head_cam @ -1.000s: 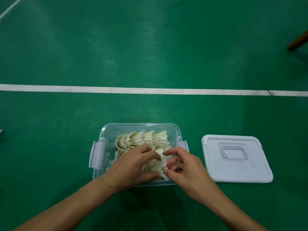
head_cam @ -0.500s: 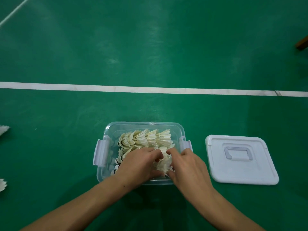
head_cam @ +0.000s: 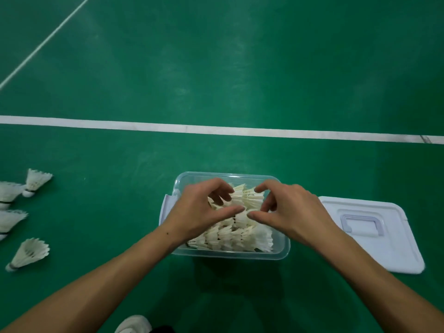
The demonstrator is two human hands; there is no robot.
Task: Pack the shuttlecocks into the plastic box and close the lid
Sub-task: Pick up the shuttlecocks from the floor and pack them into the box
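Observation:
A clear plastic box (head_cam: 283,251) sits on the green floor, filled with rows of white shuttlecocks (head_cam: 240,236). My left hand (head_cam: 201,210) and my right hand (head_cam: 288,207) hover over the box, fingers curled and apart, fingertips close to the upper row of shuttlecocks (head_cam: 249,198). Neither hand holds anything. The white lid (head_cam: 384,246) with its moulded handle lies flat on the floor just right of the box. Several loose shuttlecocks (head_cam: 28,253) lie on the floor at the far left.
A white court line (head_cam: 216,129) runs across the floor beyond the box, and a thin diagonal line (head_cam: 43,44) at the upper left. A white shoe tip (head_cam: 134,324) shows at the bottom edge.
Both hands have lifted off the packed shuttlecocks and moved toward the far side of the box. The view has shifted left, bringing the loose shuttlecocks on the floor into sight.

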